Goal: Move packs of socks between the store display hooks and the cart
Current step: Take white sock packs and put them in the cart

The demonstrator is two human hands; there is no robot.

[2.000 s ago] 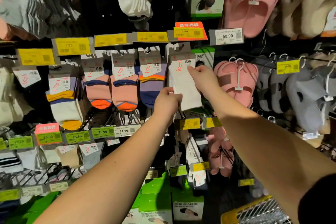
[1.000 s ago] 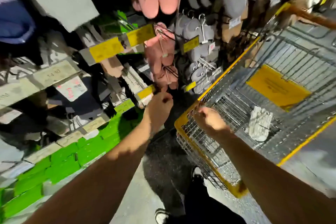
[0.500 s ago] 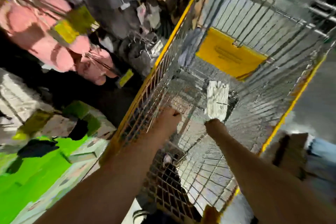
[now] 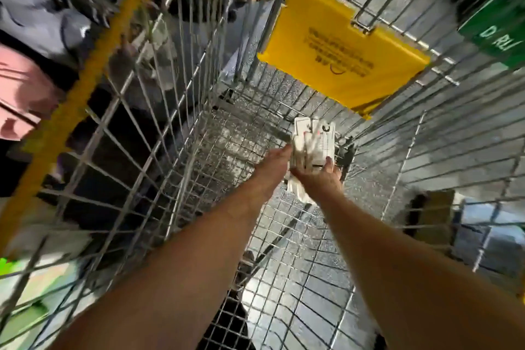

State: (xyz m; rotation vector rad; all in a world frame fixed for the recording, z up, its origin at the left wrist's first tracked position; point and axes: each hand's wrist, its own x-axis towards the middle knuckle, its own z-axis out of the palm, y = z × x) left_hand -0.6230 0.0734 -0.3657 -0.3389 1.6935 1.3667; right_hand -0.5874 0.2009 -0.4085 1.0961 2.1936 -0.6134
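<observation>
Deep in the wire cart [image 4: 181, 111], white packs of socks [image 4: 315, 145] with card headers stand just above the cart floor. My right hand [image 4: 318, 179] grips them from below and the right, thumb up against the card. My left hand [image 4: 277, 162] holds their left edge, with its fingers hidden behind the packs. More white fabric [image 4: 295, 190] shows below my right wrist. No display hooks can be seen.
The cart has a yellow rim [image 4: 85, 74] on the left and a yellow plastic flap [image 4: 341, 45] on its far wall. Pink slippers [image 4: 22, 94] and grey goods hang beyond the left wall. A green sign [image 4: 500, 34] is at top right, and a cardboard box [image 4: 431, 216] stands outside on the right.
My view swung from the sock display down into the cart. Both hands left the hooks, dropped inside the cart and took hold of the white packs lying on its floor.
</observation>
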